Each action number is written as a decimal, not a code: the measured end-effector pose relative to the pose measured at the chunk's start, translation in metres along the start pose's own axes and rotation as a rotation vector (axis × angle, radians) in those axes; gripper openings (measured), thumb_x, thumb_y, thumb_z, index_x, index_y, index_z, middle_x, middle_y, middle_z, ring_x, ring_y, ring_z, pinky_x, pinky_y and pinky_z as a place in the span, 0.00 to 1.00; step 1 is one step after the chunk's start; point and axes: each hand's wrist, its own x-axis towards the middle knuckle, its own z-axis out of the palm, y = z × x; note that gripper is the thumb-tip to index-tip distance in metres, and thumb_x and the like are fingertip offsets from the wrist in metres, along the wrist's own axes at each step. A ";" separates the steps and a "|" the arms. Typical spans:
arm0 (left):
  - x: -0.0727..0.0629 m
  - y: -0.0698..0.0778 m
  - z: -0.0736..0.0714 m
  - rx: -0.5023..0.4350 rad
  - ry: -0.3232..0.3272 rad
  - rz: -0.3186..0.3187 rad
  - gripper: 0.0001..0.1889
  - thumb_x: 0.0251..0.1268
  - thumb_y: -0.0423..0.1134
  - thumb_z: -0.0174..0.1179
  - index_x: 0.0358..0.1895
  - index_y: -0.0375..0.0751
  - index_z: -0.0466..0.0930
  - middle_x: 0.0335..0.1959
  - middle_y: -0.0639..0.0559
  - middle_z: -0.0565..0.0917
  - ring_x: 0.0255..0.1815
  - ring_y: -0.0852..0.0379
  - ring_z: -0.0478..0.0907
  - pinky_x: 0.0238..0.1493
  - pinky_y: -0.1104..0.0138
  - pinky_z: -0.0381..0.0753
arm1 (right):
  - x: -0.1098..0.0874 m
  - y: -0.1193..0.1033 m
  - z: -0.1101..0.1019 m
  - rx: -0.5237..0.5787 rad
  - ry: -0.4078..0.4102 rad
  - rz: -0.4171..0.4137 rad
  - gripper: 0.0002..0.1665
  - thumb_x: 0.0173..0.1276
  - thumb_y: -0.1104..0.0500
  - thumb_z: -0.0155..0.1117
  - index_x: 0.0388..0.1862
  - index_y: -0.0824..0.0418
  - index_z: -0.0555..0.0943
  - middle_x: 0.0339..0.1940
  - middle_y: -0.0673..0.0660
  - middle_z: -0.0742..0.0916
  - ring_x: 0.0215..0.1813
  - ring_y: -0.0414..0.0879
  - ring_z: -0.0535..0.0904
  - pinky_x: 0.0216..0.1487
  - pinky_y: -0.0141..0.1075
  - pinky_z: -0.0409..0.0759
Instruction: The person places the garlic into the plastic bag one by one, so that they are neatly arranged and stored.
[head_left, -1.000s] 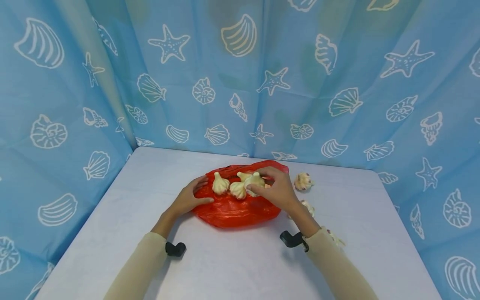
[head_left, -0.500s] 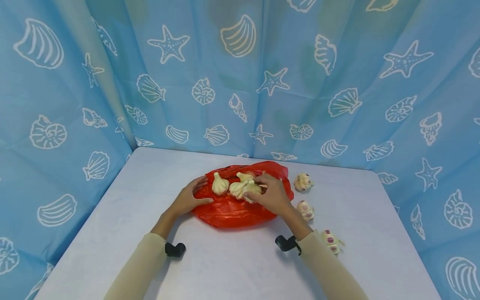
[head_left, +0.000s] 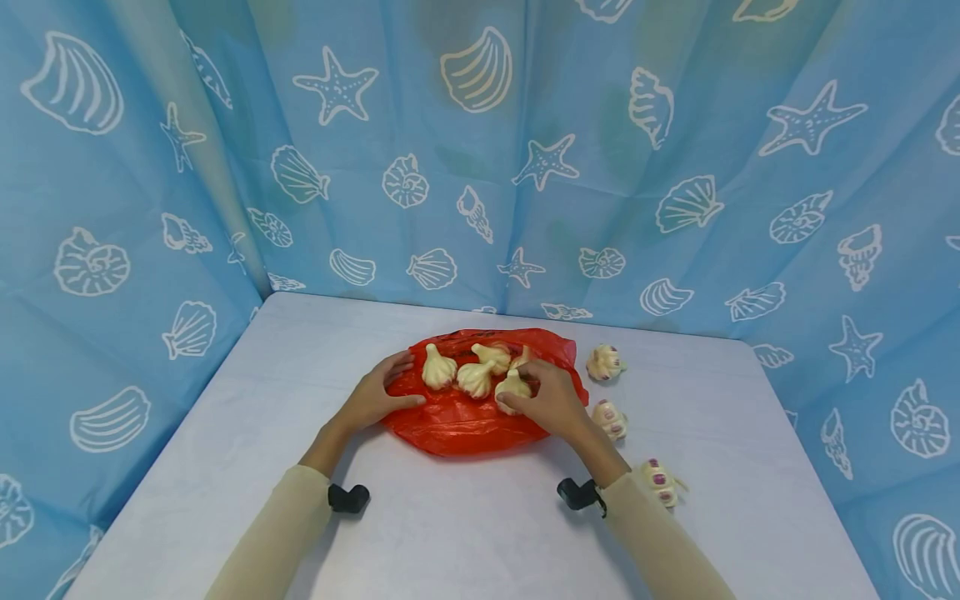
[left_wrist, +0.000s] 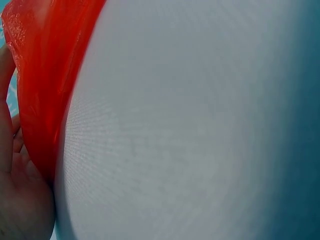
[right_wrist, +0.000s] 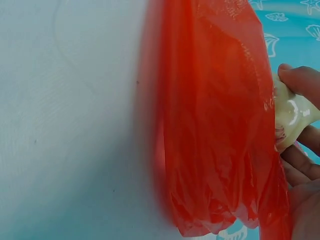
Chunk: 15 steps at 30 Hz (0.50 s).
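A red plastic bag (head_left: 465, 433) lies in the middle of the table with several pale garlic bulbs on it. My right hand (head_left: 553, 402) pinches one garlic bulb (head_left: 512, 388) at the right of the cluster; in the right wrist view this garlic bulb (right_wrist: 292, 112) sits between thumb and fingers, just past the bag's edge. Against the bag's left side rests my left hand (head_left: 372, 402), thumb and fingers spread apart. Left of the cluster stands another garlic bulb (head_left: 438, 368) with its stem up. The left wrist view shows the bag (left_wrist: 50, 60) beside the palm, fingers partly hidden.
To the right of the bag, three purple-marked garlic bulbs lie in a loose row: a far one (head_left: 604, 363), a middle one (head_left: 610, 419) and a near one (head_left: 660, 483). A blue shell-print curtain (head_left: 480, 150) hangs behind and beside the white table (head_left: 457, 533).
My right hand has come nearer and lower with its garlic bulb, and more of the bulbs and bag behind it now shows. The left hand has stayed in place.
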 end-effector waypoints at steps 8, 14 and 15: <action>-0.001 0.001 -0.002 -0.008 -0.008 -0.003 0.48 0.53 0.47 0.73 0.76 0.46 0.56 0.71 0.45 0.66 0.73 0.44 0.60 0.64 0.49 0.69 | -0.002 0.002 -0.001 -0.107 -0.042 0.059 0.34 0.54 0.47 0.77 0.57 0.62 0.80 0.55 0.56 0.83 0.57 0.50 0.76 0.54 0.47 0.81; 0.001 -0.003 0.000 -0.002 0.001 -0.004 0.48 0.50 0.50 0.74 0.75 0.51 0.58 0.70 0.49 0.68 0.72 0.46 0.62 0.63 0.50 0.71 | -0.005 0.003 -0.002 -0.146 -0.037 0.051 0.33 0.53 0.47 0.77 0.54 0.62 0.81 0.52 0.56 0.84 0.53 0.50 0.78 0.53 0.47 0.81; 0.001 -0.003 0.000 0.000 0.003 -0.004 0.48 0.50 0.51 0.74 0.74 0.51 0.58 0.70 0.49 0.68 0.72 0.46 0.62 0.63 0.50 0.71 | -0.005 0.003 -0.003 -0.152 -0.033 0.048 0.33 0.53 0.47 0.77 0.54 0.62 0.81 0.52 0.56 0.84 0.53 0.50 0.78 0.53 0.47 0.81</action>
